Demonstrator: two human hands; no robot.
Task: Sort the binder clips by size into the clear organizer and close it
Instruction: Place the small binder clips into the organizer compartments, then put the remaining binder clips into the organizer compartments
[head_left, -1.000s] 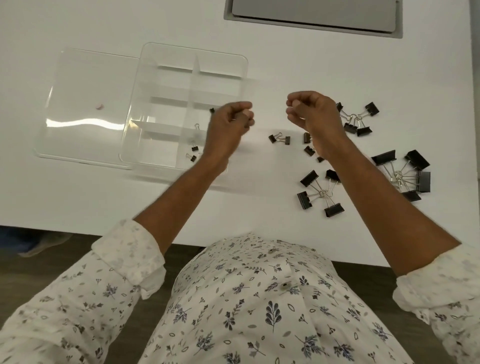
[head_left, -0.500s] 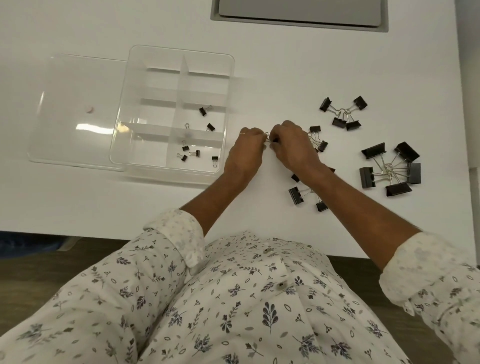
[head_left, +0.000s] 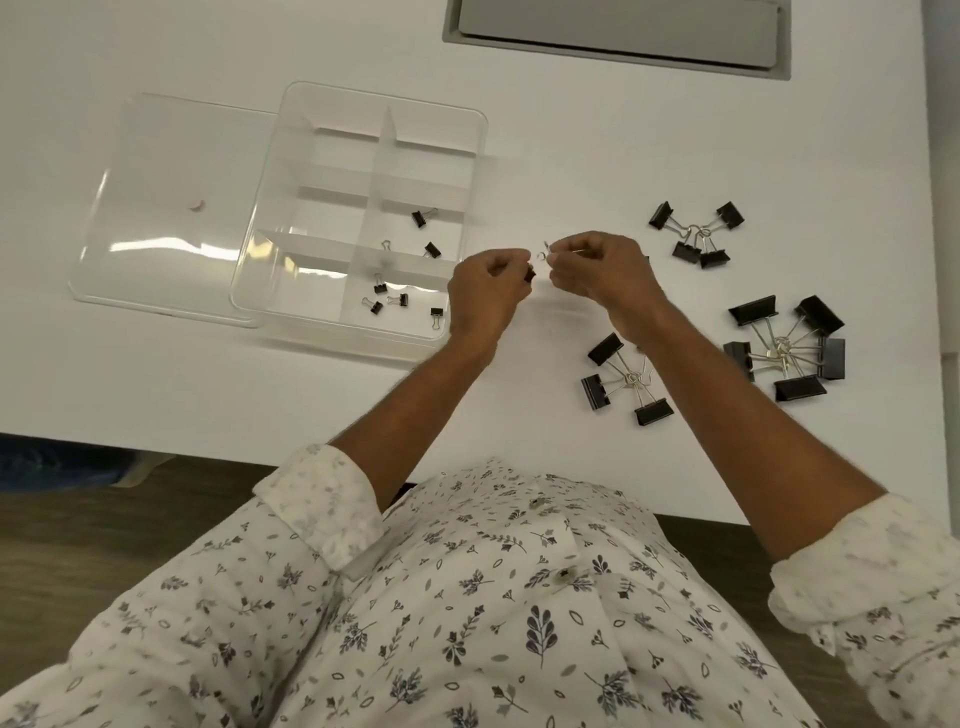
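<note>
The clear organizer (head_left: 291, 156) lies open on the white table, its lid (head_left: 171, 156) beside it on the left. Several tiny black clips (head_left: 387, 301) lie in its near right compartment, and two small clips (head_left: 420, 218) in the compartment behind. My left hand (head_left: 488, 291) and my right hand (head_left: 597, 270) meet just right of the organizer, both pinching a small linked clip cluster (head_left: 537, 262) between them. Linked clusters wait on the table: small-medium (head_left: 693, 236), medium (head_left: 626, 382) and large (head_left: 787, 348).
A grey recessed panel (head_left: 618, 36) sits in the table at the back. The table's front edge (head_left: 156, 447) runs close to my body, with dark floor below. A small pink dot (head_left: 196, 206) shows on the lid.
My hands came together from apart, dropped to the table right of the organizer, took hold of small linked clips and now lift them slightly. More tiny clips lie in the organizer than a second ago.
</note>
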